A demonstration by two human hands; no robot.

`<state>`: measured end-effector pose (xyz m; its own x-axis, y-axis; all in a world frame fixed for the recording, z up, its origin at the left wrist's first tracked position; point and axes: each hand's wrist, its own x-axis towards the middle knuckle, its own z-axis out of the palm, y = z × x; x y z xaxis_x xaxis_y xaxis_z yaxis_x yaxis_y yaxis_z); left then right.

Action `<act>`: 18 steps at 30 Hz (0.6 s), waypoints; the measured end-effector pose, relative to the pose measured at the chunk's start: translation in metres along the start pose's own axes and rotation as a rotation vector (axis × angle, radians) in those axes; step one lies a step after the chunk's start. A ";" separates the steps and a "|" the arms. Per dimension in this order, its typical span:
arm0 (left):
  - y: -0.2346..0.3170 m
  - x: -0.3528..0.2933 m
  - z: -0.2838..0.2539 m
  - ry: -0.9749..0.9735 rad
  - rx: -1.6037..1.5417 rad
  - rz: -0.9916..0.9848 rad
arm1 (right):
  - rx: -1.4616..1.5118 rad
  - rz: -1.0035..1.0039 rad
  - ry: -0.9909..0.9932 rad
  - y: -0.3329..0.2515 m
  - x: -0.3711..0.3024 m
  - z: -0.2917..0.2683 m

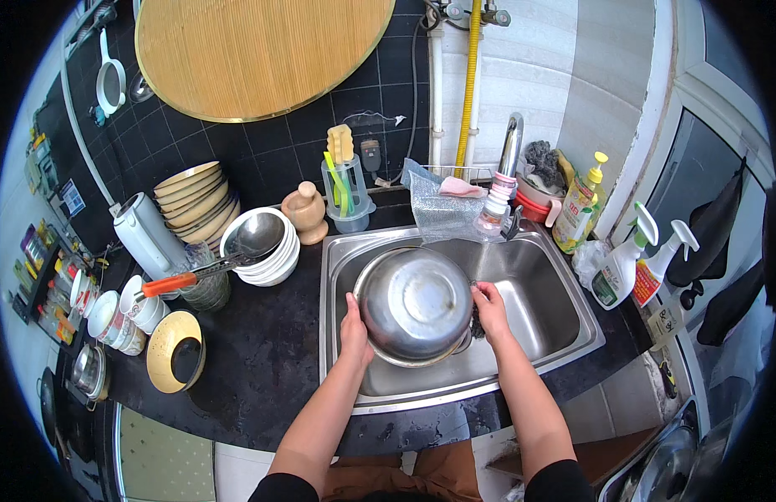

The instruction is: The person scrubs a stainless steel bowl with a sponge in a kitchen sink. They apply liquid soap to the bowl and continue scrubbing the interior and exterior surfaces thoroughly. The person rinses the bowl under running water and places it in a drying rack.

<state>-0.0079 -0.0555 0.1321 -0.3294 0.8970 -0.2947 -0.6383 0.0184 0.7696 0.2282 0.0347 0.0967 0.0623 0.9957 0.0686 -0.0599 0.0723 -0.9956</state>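
A large stainless steel bowl [417, 301] is upside down over the left part of the sink [534, 314], its round base facing up. My left hand [353, 333] grips its left rim, the fingers flat along the side and partly hidden. At the bowl's right edge my right hand [490, 309] is closed around a dark wiry scrubber [477, 325], mostly covered by my fingers and the bowl. Behind the bowl rises the chrome faucet [511, 146], with pinkish wrapping near its spout.
White bowls [271, 263] with a ladle [258, 234], stacked tan bowls [200, 201] and a wooden mortar [305, 213] stand left of the sink. A yellowish bowl [164, 368] lies nearer. Soap [579, 209] and spray bottles [618, 272] line the right edge.
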 end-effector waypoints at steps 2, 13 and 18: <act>-0.001 0.001 0.000 -0.006 0.096 0.024 | 0.092 0.118 -0.011 -0.006 0.000 -0.003; -0.011 0.019 -0.008 0.036 0.504 0.415 | 0.084 -0.184 -0.115 -0.023 -0.005 -0.003; -0.014 0.010 0.002 -0.185 0.702 0.493 | -0.087 -0.175 -0.231 -0.029 -0.016 0.003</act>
<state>-0.0009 -0.0463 0.1193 -0.2982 0.9304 0.2130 0.1428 -0.1771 0.9738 0.2255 0.0169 0.1250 -0.1643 0.9562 0.2421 0.0184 0.2484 -0.9685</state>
